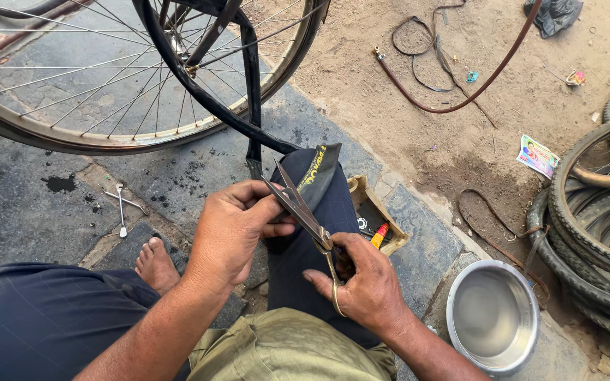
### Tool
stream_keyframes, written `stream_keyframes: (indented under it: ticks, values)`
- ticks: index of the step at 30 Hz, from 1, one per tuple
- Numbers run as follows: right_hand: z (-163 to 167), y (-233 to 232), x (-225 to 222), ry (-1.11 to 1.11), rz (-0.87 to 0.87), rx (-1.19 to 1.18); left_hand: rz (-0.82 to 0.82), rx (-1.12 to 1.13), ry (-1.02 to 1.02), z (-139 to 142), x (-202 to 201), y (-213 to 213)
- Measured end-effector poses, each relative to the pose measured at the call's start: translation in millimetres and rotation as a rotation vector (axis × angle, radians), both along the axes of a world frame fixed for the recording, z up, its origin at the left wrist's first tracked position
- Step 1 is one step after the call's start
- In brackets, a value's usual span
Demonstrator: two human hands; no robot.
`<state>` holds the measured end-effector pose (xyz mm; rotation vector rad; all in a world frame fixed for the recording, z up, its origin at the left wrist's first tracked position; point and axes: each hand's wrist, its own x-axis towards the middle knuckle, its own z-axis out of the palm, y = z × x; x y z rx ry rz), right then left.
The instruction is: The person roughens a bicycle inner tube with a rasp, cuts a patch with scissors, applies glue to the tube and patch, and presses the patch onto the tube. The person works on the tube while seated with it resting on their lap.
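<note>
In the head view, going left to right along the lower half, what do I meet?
Metal tool on the paving → bare foot → left hand → scissors → right hand → steel bowl → stacked tyres.

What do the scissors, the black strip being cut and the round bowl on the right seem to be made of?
Scissors: metal, dull grey blades with brassy handles, worn finish.
Black strip: looks like rubber, matte and limp, probably bicycle tube; it bends over the knee.
Bowl: shiny silver metal, likely steel, judging by its reflective rim and inside.
The right hand works the scissors; the left hand steadies the strip.
</note>
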<state>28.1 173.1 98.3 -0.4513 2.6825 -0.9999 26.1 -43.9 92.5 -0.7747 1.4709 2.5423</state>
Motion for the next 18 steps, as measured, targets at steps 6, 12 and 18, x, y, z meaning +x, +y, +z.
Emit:
stream_keyframes:
  ticks: [6,12,18]
  values:
    - [-13.4,3.6,2.2,0.108,0.015,-0.033,0.023,0.04,0.012,1.4,2.6,-0.7]
    - [-20.4,4.6,-0.1,0.15,0.005,-0.077,0.046,0.016,-0.03,4.6,3.0,-4.9]
    - [-2.8,8.6,-11.6,0.169,-0.025,-0.078,0.021,-0.024,0.086,7.0,5.0,-14.1]
